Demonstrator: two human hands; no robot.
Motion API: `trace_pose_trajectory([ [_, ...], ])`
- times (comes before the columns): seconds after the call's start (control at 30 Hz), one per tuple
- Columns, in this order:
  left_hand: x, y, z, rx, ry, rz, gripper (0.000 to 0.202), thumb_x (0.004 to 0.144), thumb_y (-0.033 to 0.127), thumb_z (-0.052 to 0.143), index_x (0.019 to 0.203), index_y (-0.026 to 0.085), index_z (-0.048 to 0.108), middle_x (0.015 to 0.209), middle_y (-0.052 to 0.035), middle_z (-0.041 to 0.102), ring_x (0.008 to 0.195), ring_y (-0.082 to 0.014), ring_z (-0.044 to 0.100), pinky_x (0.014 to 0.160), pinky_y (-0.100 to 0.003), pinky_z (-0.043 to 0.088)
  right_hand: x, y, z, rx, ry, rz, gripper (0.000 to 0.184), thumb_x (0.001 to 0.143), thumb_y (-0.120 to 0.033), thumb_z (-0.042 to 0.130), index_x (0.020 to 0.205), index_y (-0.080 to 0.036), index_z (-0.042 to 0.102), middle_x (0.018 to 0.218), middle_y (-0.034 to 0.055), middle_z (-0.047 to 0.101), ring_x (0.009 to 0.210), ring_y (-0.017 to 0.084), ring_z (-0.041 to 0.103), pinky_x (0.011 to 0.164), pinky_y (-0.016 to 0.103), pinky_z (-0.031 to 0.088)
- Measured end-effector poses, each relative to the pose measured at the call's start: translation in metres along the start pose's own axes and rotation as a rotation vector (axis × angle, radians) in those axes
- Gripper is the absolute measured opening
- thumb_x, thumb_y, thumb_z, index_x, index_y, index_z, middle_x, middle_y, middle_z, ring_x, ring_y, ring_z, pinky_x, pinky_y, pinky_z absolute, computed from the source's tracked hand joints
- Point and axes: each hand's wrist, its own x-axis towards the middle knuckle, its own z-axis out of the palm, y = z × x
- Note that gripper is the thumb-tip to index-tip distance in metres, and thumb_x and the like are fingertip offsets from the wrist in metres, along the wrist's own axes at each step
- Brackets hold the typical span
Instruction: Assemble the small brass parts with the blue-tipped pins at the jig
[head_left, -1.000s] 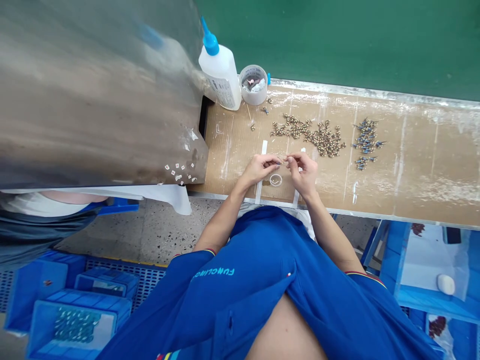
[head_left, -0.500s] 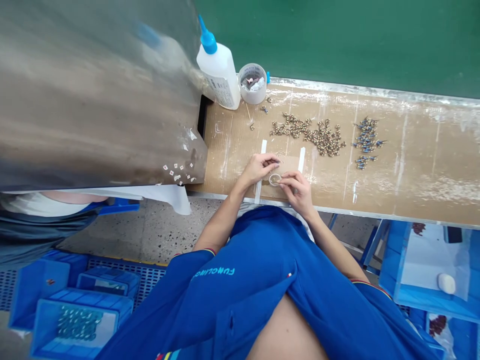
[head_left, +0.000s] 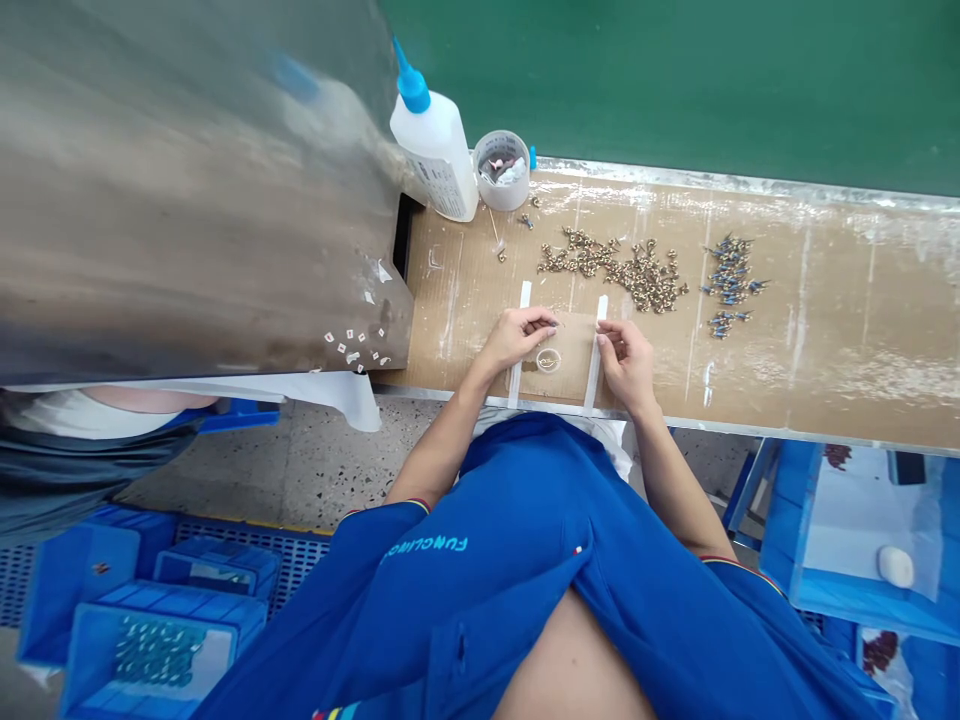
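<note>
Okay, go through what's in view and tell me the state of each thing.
Left hand, fingertips pinched, anything held too small to see
Right hand, raised beside white strip, nothing visibly held
Clear ring, lying flat between the hands
Brass parts, loose in a heap
Blue parts, loose and scattered
Glue bottle, standing, blue nozzle on
Cup, holding scraps

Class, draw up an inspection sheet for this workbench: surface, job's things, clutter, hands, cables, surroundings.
Surface: cardboard-covered bench, whitish streaks, white tape strips.
Job's things: brass fittings, blue-tipped parts, clear ring.
Clutter: glue bottle, cup of scraps.
Hands: left hand and right hand either side of the ring; anything held too small to tell.
Cables: nothing seen.
Surroundings: blue crates, metal panel, green wall.
</note>
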Motion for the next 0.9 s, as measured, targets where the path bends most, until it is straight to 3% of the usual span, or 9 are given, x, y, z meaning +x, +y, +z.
trace_pose_trajectory([
  [0.23,0.000,-0.002,0.000,-0.029,0.010,-0.015,0.018,0.085,0.029,0.069,0.093,0.014,0.077,0.088,-0.0066,0.077,0.073,-0.0134,0.066,0.070,-0.024,0.054,0.021,0.001,0.008,-0.047,0.027,-0.012,0.017,0.097,-0.036,0.059,0.103,-0.023,0.069,0.091,0.0051,0.071,0.069,0.017,0.060,0.066,0.033,0.054],
  [0.47,0.001,-0.005,-0.001,-0.036,0.006,-0.012,0.018,0.084,0.028,0.068,0.091,0.013,0.075,0.082,-0.0047,0.074,0.070,-0.0119,0.064,0.070,-0.024,0.054,0.027,0.031,-0.033,-0.283,0.314,0.095,0.015,0.097,-0.032,0.056,0.100,-0.021,0.066,0.100,0.0075,0.061,0.079,0.020,0.060,0.077,0.038,0.056],
  [0.63,0.001,-0.005,0.000,-0.041,0.018,-0.023,0.017,0.084,0.028,0.069,0.091,0.013,0.075,0.080,-0.0043,0.073,0.068,-0.0118,0.064,0.067,-0.024,0.053,0.024,0.051,-0.048,-0.327,0.257,0.138,0.018,0.093,-0.031,0.060,0.105,-0.020,0.068,0.104,0.0096,0.061,0.076,0.021,0.061,0.084,0.045,0.057],
  [0.9,0.001,-0.003,0.000,-0.029,0.024,-0.005,0.015,0.084,0.026,0.068,0.091,0.014,0.075,0.080,-0.0038,0.074,0.069,-0.0118,0.064,0.068,-0.024,0.053,0.032,0.046,-0.051,-0.370,0.163,0.176,0.011,0.089,-0.025,0.063,0.096,-0.021,0.070,0.096,0.0063,0.061,0.075,0.021,0.061,0.085,0.043,0.054],
])
